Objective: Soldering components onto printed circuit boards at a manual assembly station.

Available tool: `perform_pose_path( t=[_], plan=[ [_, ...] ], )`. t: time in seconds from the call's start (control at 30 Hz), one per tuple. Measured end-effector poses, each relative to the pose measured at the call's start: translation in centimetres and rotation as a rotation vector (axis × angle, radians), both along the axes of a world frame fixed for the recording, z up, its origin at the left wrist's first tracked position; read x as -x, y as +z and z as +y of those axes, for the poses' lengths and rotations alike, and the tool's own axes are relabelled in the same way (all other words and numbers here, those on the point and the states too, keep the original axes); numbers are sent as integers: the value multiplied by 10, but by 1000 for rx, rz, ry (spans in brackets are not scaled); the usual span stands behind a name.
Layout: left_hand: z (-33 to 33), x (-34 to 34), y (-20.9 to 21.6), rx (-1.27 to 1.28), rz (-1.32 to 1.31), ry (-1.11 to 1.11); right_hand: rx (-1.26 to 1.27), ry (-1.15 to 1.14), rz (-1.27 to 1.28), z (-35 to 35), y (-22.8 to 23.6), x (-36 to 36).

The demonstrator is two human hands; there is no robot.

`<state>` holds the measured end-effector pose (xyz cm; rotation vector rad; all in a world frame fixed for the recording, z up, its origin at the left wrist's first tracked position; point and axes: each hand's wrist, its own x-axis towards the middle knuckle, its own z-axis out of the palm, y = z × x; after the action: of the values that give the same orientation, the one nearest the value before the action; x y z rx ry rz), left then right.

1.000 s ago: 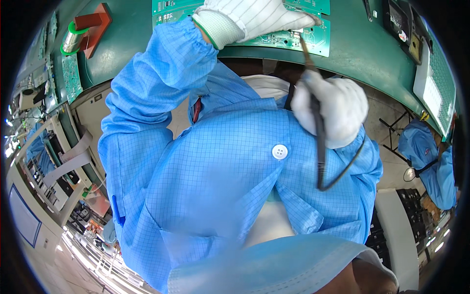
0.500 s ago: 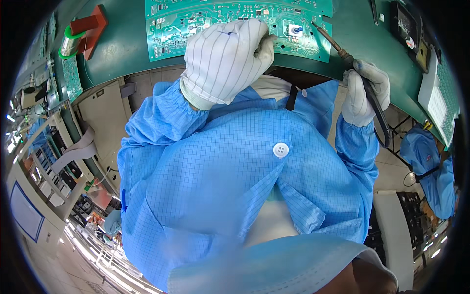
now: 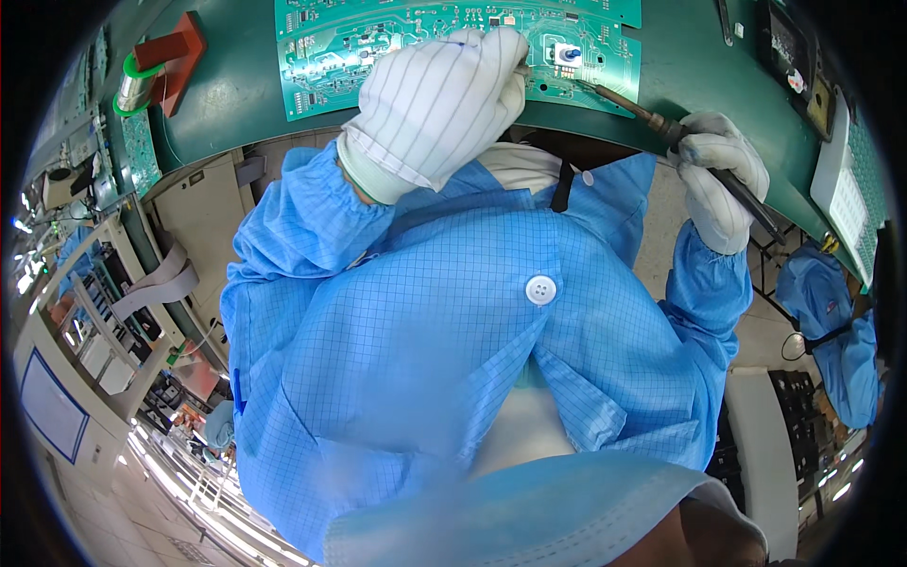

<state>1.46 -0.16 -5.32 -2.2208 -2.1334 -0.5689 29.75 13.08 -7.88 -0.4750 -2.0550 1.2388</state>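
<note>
though green circuit board [image 3: 331, 71] bears print too small to read, white-gloved right hand [image 3: 727, 175] grips dark, slender soldering iron [image 3: 669, 130], tip shifted toward board's near edge; striped-white-gloved left hand [image 3: 435, 109] curls over board, cannot tell contents.

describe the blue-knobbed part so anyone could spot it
On the dark green table, find the nearer green circuit board. Toward its right end, above the soldering iron tip, sits a white square part. Its blue knob distinguishes it from flatter neighbours.
</note>
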Motion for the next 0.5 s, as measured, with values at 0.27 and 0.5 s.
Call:
perform_pose_path(
  t=[0.27, 0.5],
  plan=[
    [9, 5, 28, 185, -37, -49, -101, 9, -54, 0, 2, 5],
    [14, 7, 30, 307, -72, -32, -169, 25, -80, -4, 5, 6]
  ],
)
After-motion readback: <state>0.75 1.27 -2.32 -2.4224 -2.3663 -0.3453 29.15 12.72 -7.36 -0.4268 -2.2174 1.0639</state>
